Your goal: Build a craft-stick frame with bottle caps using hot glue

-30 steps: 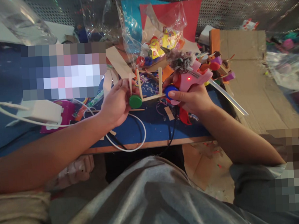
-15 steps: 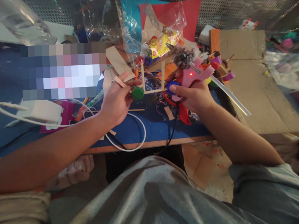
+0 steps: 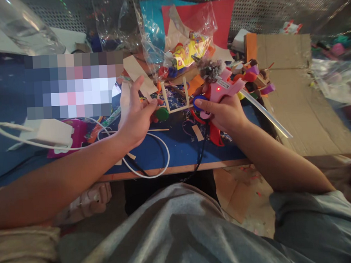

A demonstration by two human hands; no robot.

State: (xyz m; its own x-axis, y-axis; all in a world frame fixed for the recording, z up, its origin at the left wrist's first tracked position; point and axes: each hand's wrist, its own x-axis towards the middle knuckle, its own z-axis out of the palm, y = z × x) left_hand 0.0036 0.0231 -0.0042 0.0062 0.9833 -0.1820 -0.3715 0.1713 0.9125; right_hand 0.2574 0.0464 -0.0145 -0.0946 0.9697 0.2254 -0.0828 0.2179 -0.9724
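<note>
My left hand, ten o'clock, pinches wood strip; right hand, two o'clock, wraps glue gun and blue cap. Stick frame, twelve o'clock, could snap if my hands pull unevenly.

Blue cap partly covered; bottle cut off.

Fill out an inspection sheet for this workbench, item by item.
Surface: blue tabletop, wooden front edge.
Job's things: stick frame between green cap and blue cap; pink glue gun, red light lit.
Clutter: wood scrap; plastic bag and yellow packet farther back.
Hands: left hand pinches a thin strip near the green cap; right hand grips the glue gun, thumb on the blue cap.
Cables: white cable loops past the front edge; black cord crosses it too.
Surroundings: perforated panel behind, cardboard right, clear bottle far left.
</note>
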